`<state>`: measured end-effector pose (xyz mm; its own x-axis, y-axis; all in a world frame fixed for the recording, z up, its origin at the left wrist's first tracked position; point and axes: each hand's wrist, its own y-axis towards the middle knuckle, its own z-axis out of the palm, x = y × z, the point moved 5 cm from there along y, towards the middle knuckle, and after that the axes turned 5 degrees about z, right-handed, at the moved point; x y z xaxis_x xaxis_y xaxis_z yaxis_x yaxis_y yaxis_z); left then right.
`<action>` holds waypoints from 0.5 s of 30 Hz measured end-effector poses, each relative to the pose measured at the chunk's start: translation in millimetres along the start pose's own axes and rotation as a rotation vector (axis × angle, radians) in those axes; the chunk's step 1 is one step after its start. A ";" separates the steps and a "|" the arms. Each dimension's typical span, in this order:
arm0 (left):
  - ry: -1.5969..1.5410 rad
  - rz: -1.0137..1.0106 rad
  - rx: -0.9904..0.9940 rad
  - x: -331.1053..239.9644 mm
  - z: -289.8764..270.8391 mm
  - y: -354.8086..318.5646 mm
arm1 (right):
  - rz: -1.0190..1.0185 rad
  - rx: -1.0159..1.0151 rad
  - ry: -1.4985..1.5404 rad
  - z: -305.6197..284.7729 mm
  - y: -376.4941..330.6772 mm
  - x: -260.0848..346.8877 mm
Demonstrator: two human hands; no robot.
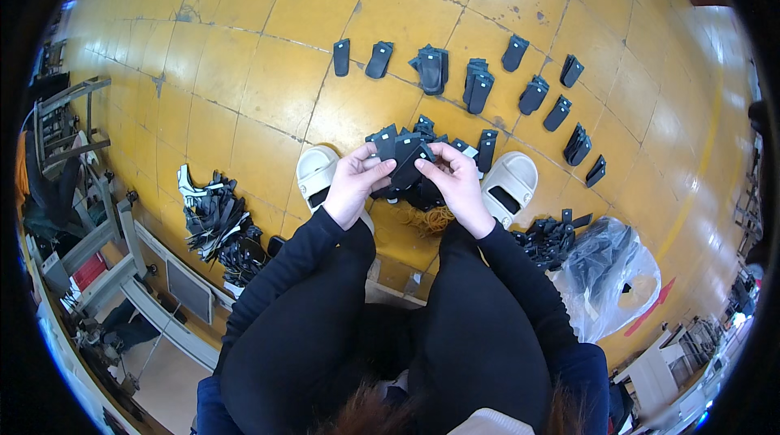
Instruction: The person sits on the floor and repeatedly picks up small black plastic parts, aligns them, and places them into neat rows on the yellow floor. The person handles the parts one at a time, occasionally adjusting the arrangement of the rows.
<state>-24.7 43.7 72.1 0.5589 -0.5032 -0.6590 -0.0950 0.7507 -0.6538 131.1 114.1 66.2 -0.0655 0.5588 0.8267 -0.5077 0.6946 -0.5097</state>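
Between my knees I hold a small fan of flat black pieces (404, 152) with small pale tags, possibly cut shoe parts. My left hand (357, 181) pinches the left side of the fan, thumb on top. On the right side, my right hand (457, 185) grips the pieces the same way. Just beyond and below my fingers lies a heap of similar black pieces (424, 126), partly hidden by my hands. A single black piece (487, 150) rests right of the heap. Below the hands is a tangle of tan string (426, 220).
Small stacks of black pieces (432, 69) spread across the yellow tiled floor (268, 86). A big pile of black strips (215, 220) lies left, another black pile (549, 240) right, beside a clear plastic bag (611, 272). Metal frames (134, 272) stand at the left.
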 end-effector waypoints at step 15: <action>0.038 0.031 -0.040 -3.1 -5.7 0.2 | 0.021 0.015 0.009 6.2 3.0 -4.8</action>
<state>-31.2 42.9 71.9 0.5236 -0.4960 -0.6926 -0.1456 0.7489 -0.6465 124.5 110.7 62.1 -0.0683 0.5774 0.8136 -0.5192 0.6758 -0.5232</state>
